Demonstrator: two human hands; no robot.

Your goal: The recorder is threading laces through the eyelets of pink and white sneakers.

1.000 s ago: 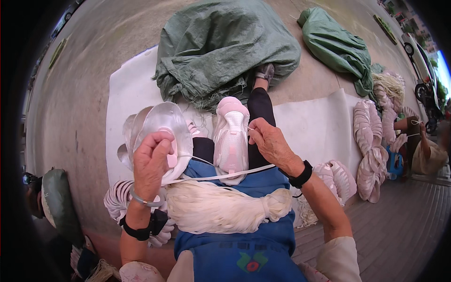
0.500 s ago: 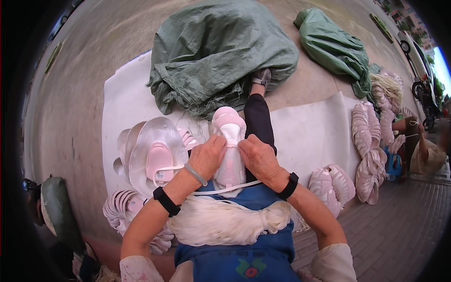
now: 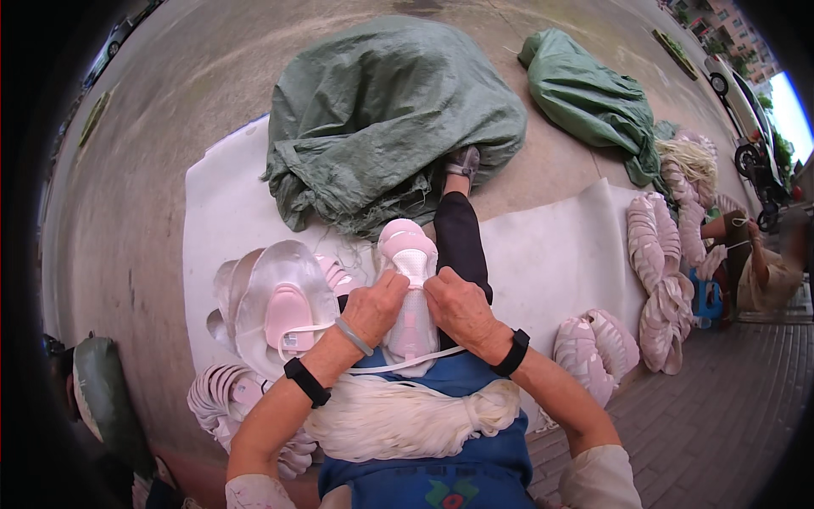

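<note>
A pale pink shoe upper (image 3: 410, 335) with a white mesh tongue lies lengthwise over my lap, toe end away from me. My left hand (image 3: 379, 305) is closed at its left edge, and my right hand (image 3: 459, 307) is closed at the right edge, level with it. Both pinch a white shoelace (image 3: 398, 368) near the upper's throat; my fingers hide the grip points. One length of lace trails left past my left wrist, another loops across my lap. A thick bundle of cream laces (image 3: 398, 420) rests on my blue apron (image 3: 424, 475).
Left of my lap, a clear plastic bag (image 3: 270, 254) holds a pink piece. Stacked pink uppers (image 3: 222, 394) lie at lower left, more pink uppers (image 3: 585, 356) at right. Large green sacks (image 3: 390, 110) stand beyond the white sheet (image 3: 543, 246). Another person (image 3: 759, 271) sits far right.
The view has shifted slightly, so the upper and my hands appear lower in the picture. Both hands keep their pinch at the upper's sides.
</note>
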